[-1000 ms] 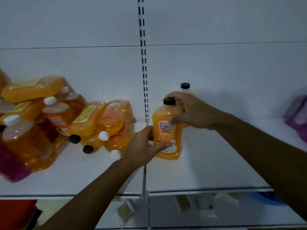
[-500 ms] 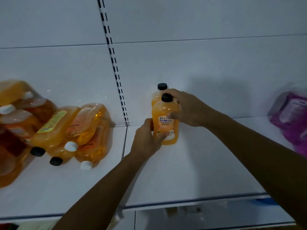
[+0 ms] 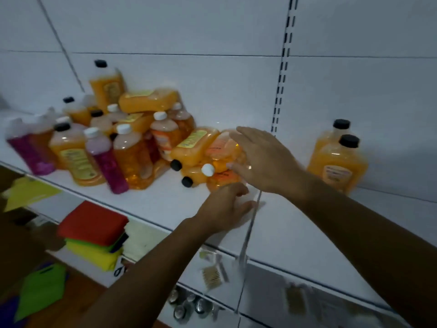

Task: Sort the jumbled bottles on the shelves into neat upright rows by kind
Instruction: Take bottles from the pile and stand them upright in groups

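Beside the toppled orange bottles point(image 3: 208, 159), right hand point(image 3: 262, 159) spread wide, left hand point(image 3: 224, 207) loose (both holding nothing)

Hands off the upright bottle, over to the jumble

Both hands let go of the orange bottle point(image 3: 338, 162), which now stands free in front of its black-capped twin point(image 3: 340, 129). The right hand point(image 3: 264, 159) spreads open over the toppled orange bottles point(image 3: 208, 155) at left; the left hand point(image 3: 224, 207) reaches in just below them.
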